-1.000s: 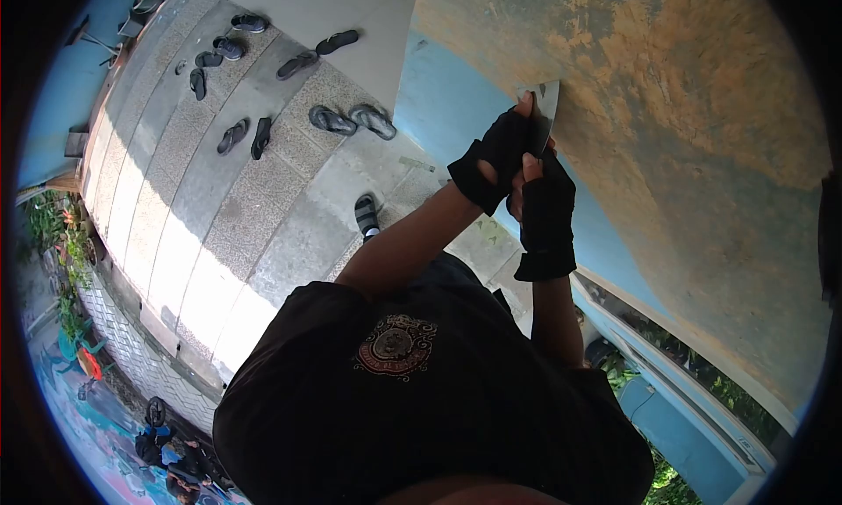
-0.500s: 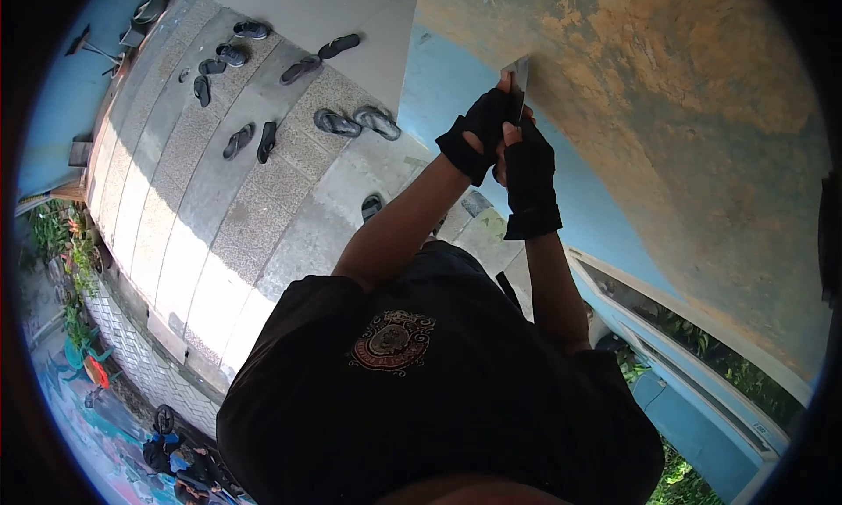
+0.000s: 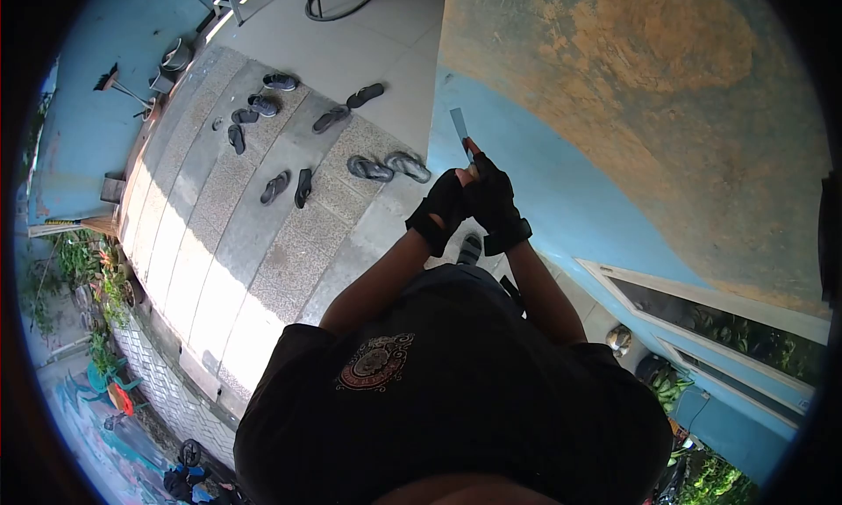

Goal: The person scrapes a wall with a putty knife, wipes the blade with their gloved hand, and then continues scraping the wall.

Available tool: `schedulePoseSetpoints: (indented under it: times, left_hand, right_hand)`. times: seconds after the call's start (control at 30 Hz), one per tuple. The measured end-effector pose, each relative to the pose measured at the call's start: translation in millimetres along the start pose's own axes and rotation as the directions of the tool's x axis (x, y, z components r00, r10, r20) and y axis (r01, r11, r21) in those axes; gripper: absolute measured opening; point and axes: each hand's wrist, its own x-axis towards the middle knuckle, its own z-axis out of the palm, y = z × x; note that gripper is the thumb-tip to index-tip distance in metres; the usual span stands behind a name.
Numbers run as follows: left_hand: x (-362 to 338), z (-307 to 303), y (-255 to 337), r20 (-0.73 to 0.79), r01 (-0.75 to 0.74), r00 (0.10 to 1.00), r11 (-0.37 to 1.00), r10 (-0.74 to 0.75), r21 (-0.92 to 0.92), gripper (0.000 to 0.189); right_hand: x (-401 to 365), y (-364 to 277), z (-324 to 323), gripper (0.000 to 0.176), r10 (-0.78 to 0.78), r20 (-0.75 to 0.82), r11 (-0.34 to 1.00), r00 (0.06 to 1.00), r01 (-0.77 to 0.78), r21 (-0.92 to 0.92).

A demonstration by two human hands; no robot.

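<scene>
Gloved left hand [image 3: 441, 208] and right hand [image 3: 494, 198] clasp scraper [image 3: 459, 123] at peeling blue wall [image 3: 561, 185], above stone steps [image 3: 263, 268]

No writing can be read; the round badge [image 3: 377, 363] on the black shirt [image 3: 491, 417], at six o'clock, is too blurred.

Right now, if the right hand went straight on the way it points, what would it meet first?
Likely the blue wall band; the right hand aims the scraper at its edge, though depth is unclear.
</scene>
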Motion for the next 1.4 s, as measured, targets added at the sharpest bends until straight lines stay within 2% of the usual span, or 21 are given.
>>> schedulePoseSetpoints:
  times: [0.03, 0.07, 0.2, 0.23, 0.27, 0.3, 0.33, 0.37, 0.43, 0.5, 0.57, 0.63, 0.67, 0.77, 0.83, 0.9, 1.1, 1.17, 1.3, 1.33, 1.4]
  left_hand:
    - [-4, -3, 4, -0.11, 0.126, 0.981, 0.955, -0.16, -0.269, 0.017]
    - [-9, -7, 8, -0.226, 0.129, 0.963, 0.987, -0.147, -0.093, 0.011]
    - [-21, -24, 28, -0.215, 0.305, 0.938, 0.942, -0.272, 0.139, 0.014]
    - [-22, -28, 20, -0.051, -0.051, 0.994, 0.815, 0.098, 0.577, 0.019]
    - [-23, -29, 12, 0.259, -0.399, 0.9, 0.421, 0.351, 0.815, 0.024]
    - [-26, -24, 10, 0.608, -0.625, 0.683, -0.107, 0.406, 0.773, 0.03]
    - [-36, -10, 13, 0.426, -0.493, 0.868, 0.337, 0.256, 0.802, 0.036]
    - [-34, -12, 5, 0.434, -0.498, 0.866, 0.338, 0.249, 0.799, 0.036]
    - [-31, -15, -5, 0.362, -0.328, 0.919, 0.819, 0.159, 0.472, 0.033]
    - [-55, 7, 34, 0.405, -0.337, 0.91, 0.728, 0.09, 0.597, 0.034]
    - [-66, 17, 53, 0.428, -0.349, 0.904, 0.617, 0.022, 0.705, 0.035]
    - [-67, 14, 48, 0.122, 0.197, 0.948, 0.843, -0.294, 0.5, 0.026]
    - [-67, 15, 42, 0.124, 0.197, 0.948, 0.844, -0.294, 0.498, 0.026]
    - [-66, 22, 30, 0.319, 0.033, 0.943, 0.983, -0.09, 0.181, 0.031]
    - [-74, 32, 32, 0.247, 0.094, 0.962, 0.99, -0.117, 0.105, 0.042]
    - [-83, 47, 41, 0.282, 0.114, 0.949, 0.987, -0.141, 0.111, 0.048]
    - [-79, 76, 10, 0.221, 0.066, 0.971, 0.991, -0.09, 0.114, 0.052]
    - [-83, 98, -16, 0.406, -0.409, 0.886, 0.789, 0.223, 0.458, 0.062]
    - [-120, 159, -46, 0.476, -0.438, 0.86, 0.745, 0.184, 0.503, 0.075]
    - [-124, 166, -53, 0.46, -0.363, 0.877, 0.818, 0.139, 0.447, 0.065]
    - [-124, 165, -70, 0.356, 0.103, 0.926, 0.991, -0.127, 0.086, 0.049]
  right_hand:
    - [1, -4, 2, 0.06, 0.07, -0.051, 0.998, 0.996, -0.07, 0.01]
    - [1, -8, 5, 0.06, 0.142, -0.102, 0.99, 0.984, -0.14, 0.026]
    - [-7, -30, 5, 0.06, 0.117, -0.149, 0.993, 0.982, -0.12, -0.009]
    - [-11, -35, 11, 0.06, 0.12, -0.154, 0.993, 0.981, -0.122, -0.005]
    - [-14, -39, 17, 0.06, 0.021, -0.193, 0.997, 0.981, -0.034, -0.064]
    - [-17, -41, 21, 0.06, -0.078, -0.226, 0.99, 0.971, 0.049, -0.129]
    - [-18, -36, 27, 0.061, -0.133, -0.242, 0.987, 0.961, 0.105, -0.126]
    - [-16, -30, 29, 0.061, -0.128, -0.251, 0.987, 0.96, 0.098, -0.127]
    - [-10, -17, 29, 0.059, -0.191, -0.342, 0.981, 0.92, 0.174, -0.081]
    - [-13, -8, 19, 0.056, -0.184, -0.359, 0.982, 0.915, 0.157, -0.104]
    - [-19, -20, 9, 0.055, 0.063, -0.412, 0.993, 0.909, -0.097, -0.061]
    - [-28, -26, 8, 0.056, 0.009, -0.448, 0.993, 0.894, -0.062, -0.102]
    - [-35, -28, 11, 0.058, -0.079, -0.414, 0.995, 0.907, 0.044, -0.094]
    - [-41, -19, 8, 0.059, -0.272, -0.356, 0.951, 0.894, 0.194, -0.241]
    - [-45, -8, -6, 0.058, -0.042, -0.384, 0.991, 0.923, -0.011, -0.135]
    - [-54, -2, -20, 0.054, 0.104, -0.44, 0.994, 0.892, -0.11, 0.011]
    - [-103, -6, -55, 0.053, 0.112, -0.43, 0.988, 0.896, -0.053, 0.146]
    - [-120, 4, -64, 0.054, 0.025, -0.473, 0.999, 0.881, -0.004, 0.046]
    - [-157, 6, -101, 0.051, 0.17, -0.553, 0.985, 0.815, -0.159, 0.069]
    - [-168, 15, -110, 0.05, 0.198, -0.574, 0.979, 0.795, -0.133, 0.153]
    - [-191, 21, -124, 0.051, 0.153, -0.621, 0.987, 0.769, -0.152, 0.055]
